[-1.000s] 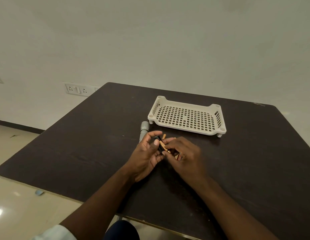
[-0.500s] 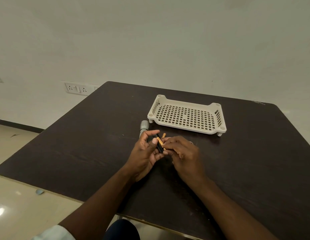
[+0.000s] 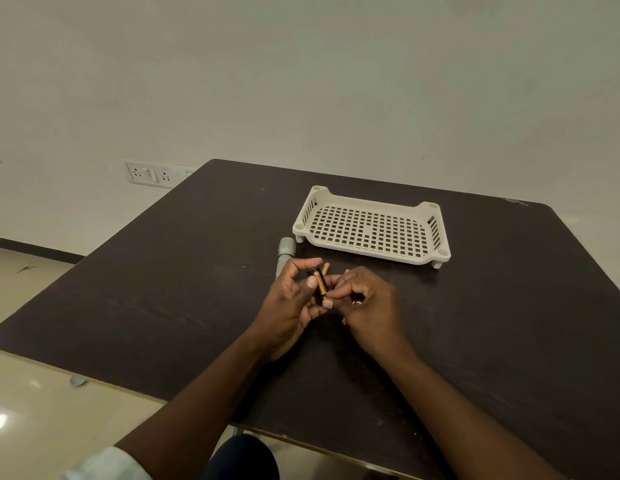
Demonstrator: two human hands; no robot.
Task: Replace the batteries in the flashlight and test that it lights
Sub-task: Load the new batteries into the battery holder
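My left hand (image 3: 289,303) grips a small black battery holder (image 3: 317,287) with a gold-and-black battery (image 3: 321,283) lying in it. My right hand (image 3: 365,301) pinches the lower end of that battery, and something small and gold shows under its curled fingers. Just beyond the holder, a loose gold battery (image 3: 325,268) lies on the table. The grey flashlight body (image 3: 284,252) lies on the dark table (image 3: 163,299) just beyond my left hand, partly hidden by my fingers.
A white perforated plastic tray (image 3: 372,227) stands behind the hands, near the table's far edge. A wall socket panel (image 3: 150,173) sits at the back left. The table's front edge runs below my forearms.
My right hand's fingers have shifted along the battery, which now lies straighter in the black holder. Both hands stay in the same spot.
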